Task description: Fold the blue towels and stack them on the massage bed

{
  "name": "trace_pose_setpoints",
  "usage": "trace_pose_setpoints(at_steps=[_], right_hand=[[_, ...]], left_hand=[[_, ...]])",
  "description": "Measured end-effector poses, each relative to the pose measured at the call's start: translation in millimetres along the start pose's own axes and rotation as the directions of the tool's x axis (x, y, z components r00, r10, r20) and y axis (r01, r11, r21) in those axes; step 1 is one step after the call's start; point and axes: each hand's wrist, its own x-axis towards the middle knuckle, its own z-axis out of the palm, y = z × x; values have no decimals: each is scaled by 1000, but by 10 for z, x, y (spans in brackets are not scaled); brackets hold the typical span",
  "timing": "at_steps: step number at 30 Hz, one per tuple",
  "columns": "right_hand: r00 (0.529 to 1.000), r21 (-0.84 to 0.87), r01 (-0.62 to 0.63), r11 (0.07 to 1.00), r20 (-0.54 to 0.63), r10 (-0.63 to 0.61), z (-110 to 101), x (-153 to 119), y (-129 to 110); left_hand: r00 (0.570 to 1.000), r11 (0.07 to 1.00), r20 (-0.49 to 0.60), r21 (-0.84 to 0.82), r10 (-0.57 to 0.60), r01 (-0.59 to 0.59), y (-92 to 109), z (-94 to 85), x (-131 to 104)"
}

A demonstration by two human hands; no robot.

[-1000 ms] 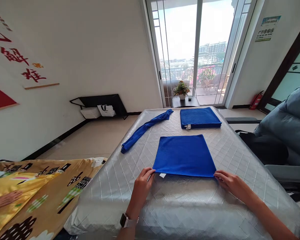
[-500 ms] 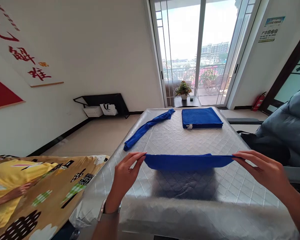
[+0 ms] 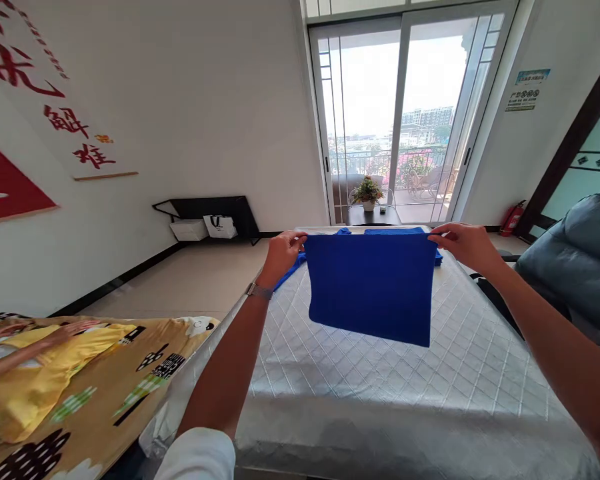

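Note:
A blue cloth [image 3: 370, 287] hangs stretched between my two hands above the silver quilted cover [image 3: 380, 373]. My left hand [image 3: 283, 257] pinches its upper left corner; a watch is on that wrist. The upper right corner is pinched in my right hand [image 3: 467, 247]. Behind the hanging cloth, a stack of folded blue cloths [image 3: 439, 259] shows only at its top and right edge. Parts of a long, twisted blue cloth [image 3: 291, 272] peek out at the left, the rest of it hidden.
At the left, another person's hands [image 3: 75, 328] rest on yellow fabric [image 3: 35, 393] over a tan patterned cover [image 3: 145, 393]. A grey sofa [image 3: 575, 260] stands at the right. Beyond the silver surface are a potted plant [image 3: 368, 192] and a glass door.
Both hands have risen and moved away from me, lifting the cloth so it hangs upright and covers the stack. The other person's hands have shifted on the yellow fabric.

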Motion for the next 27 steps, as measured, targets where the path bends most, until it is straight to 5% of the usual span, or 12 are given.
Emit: trace_pose_setpoints(at_steps=[4,8,12,16,27], right_hand=[[988,11,44,999,-148,-42,-75,-187,-137],[999,128,39,991,-11,-38,139,-818,-38],[974,281,-110,953,221,48,674,-1586,260],[906,259,-225,939,412,103,1040,-2147,455],[875,177,-211,961,473,105,951,-2441,308]], left_hand=[[993,997,-115,-82,-28,18,46,-38,-170],[997,996,-71,-92,-24,17,-72,124,-749],[983,998,182,-44,-38,47,-323,468,-1467],[879,995,467,9,-93,100,-486,660,-2004],[889,985,434,150,-143,86,-543,608,-2399]])
